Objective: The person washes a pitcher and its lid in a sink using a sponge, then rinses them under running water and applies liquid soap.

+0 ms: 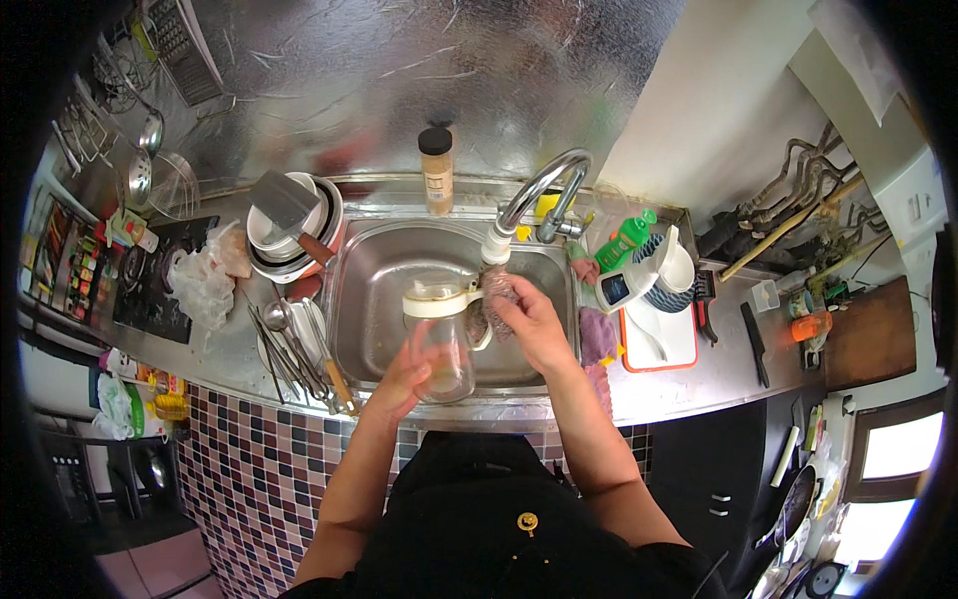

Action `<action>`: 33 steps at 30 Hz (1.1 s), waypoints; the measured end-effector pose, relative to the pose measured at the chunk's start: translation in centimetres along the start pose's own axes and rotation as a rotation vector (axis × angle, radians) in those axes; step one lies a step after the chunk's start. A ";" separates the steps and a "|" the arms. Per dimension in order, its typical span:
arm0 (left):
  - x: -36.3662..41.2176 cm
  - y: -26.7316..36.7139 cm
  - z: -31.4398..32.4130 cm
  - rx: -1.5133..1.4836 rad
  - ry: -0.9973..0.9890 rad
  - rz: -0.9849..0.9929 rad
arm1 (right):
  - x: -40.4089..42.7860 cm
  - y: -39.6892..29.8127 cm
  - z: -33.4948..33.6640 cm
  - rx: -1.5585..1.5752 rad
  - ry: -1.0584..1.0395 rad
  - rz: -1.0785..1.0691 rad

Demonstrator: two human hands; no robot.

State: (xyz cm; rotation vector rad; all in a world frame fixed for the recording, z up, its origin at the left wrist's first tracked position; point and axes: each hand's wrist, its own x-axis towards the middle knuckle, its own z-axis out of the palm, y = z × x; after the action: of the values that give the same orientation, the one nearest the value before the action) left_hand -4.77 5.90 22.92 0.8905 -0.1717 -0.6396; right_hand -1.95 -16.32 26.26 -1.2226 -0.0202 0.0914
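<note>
My left hand (408, 378) holds a clear glass jug (447, 359) with a cream plastic collar and handle, tilted over the near part of the steel sink (374, 299). In my right hand (531, 322) is a metal mesh scouring pad (495, 296), pinched by the fingers beside the jug's handle. Just above the pad is the white nozzle of the chrome faucet (516, 213). Whether the pad touches the handle cannot be told.
Left of the sink stand stacked bowls (262, 232) with a cleaver (284, 201) on top, and cutlery (288, 337). A spice jar (436, 172) is behind. At right are a green detergent bottle (623, 243), purple cloth (599, 337), a white tray (644, 363) and a black knife (756, 344).
</note>
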 end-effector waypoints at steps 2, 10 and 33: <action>0.0 -0.1 -0.1 0.000 0.001 -0.006 | 0.2 -0.9 0.8 -0.203 -0.010 -0.052; 0.4 -1.0 -0.1 0.088 0.032 0.036 | 1.5 -1.9 0.2 -0.229 -0.061 0.048; 1.1 0.4 1.4 -0.051 -0.057 0.027 | 1.2 -2.6 -0.3 -0.060 -0.137 -0.003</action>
State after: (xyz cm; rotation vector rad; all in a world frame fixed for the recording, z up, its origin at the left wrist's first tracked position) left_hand -4.31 4.48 23.98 0.8205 -0.2174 -0.6415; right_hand -0.59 -17.40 28.50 -1.2747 -0.1447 0.1730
